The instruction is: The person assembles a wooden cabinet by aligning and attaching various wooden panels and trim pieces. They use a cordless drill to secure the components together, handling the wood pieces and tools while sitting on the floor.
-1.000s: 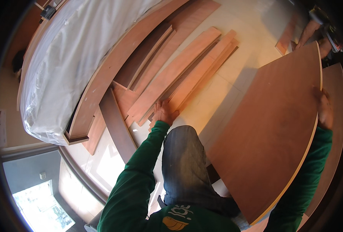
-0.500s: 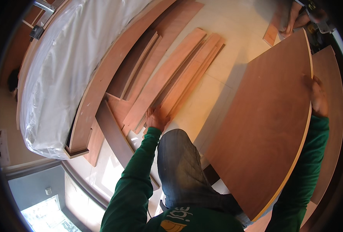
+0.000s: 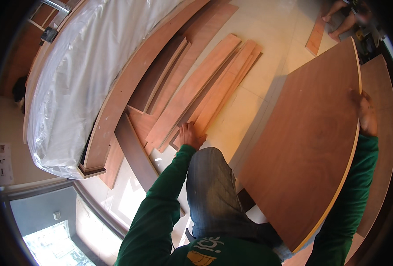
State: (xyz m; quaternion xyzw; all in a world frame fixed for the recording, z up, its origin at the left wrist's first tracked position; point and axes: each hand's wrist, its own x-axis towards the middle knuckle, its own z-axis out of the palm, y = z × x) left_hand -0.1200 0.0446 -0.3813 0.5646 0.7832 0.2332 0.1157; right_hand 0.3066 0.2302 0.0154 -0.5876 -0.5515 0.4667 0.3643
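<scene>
My right hand [image 3: 367, 114] is closed over the light edge of a large reddish-brown wood panel [image 3: 305, 142], which stands tilted along my right side. Its thumb lies on the face towards me; the fingers behind are partly hidden. My left hand [image 3: 191, 135] grips the near end of a narrow wooden plank [image 3: 220, 93], fingers curled over it. That plank lies on the floor in a group of several, beside a wider pale-brown plank [image 3: 194, 91]. My bent knee [image 3: 212, 177] is between the planks and the panel.
A long wooden frame [image 3: 130, 77] holding a plastic-wrapped white bulk [image 3: 79, 102] fills the left. A dark board [image 3: 136, 150] lies near my left forearm. Another panel [image 3: 380, 133] stands behind the held one. At far right another person's feet [image 3: 336, 33] are beside a short plank [image 3: 315, 37].
My left hand has shifted slightly right onto the narrow plank's end. My right hand keeps its hold on the panel. The other person's hand has lifted away from the short plank. The view shifted slightly.
</scene>
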